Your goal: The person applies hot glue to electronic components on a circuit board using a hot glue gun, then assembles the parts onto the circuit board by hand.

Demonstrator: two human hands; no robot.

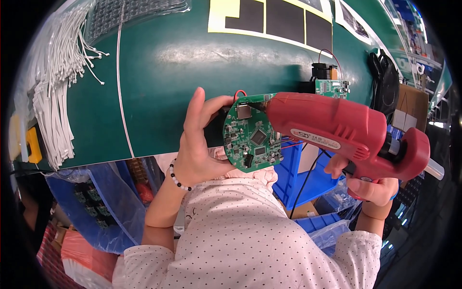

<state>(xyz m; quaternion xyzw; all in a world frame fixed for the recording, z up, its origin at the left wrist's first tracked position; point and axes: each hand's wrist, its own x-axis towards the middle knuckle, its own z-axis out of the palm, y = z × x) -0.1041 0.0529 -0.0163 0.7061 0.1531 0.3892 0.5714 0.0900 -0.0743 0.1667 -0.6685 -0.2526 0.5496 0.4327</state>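
At the centre of the view, above the worker's lap and just off the near edge of the green table [163, 101], a rounded green circuit board [260, 144] is gripped in the left hand [195, 147], which comes in from 9 o'clock: thumb at the lower edge, bent fingers at the upper one, another finger raised free. From 3 o'clock the right hand [373, 188] has its fingers wrapped around the handle of a red glue gun [327, 123], whose nozzle sits at the board's 1 o'clock edge, across from a red wire loop [240, 93]. The board already carries its chips and connectors, so gluing seems to be under way; whether any bead has been laid is too small to tell, and finishing that spot appears to be left. A second board [332, 86] rests on the table at 2 o'clock, its stage unclear. Around them lie a yellow-edged sheet [231, 8] at 12 o'clock, a clear tray [137, 18] toward 11, and white cables [55, 96] near 10. Below table level, a blue bin [287, 185] stands at 4 o'clock and a blue lined container [118, 192] holding green boards [98, 210] at 8.
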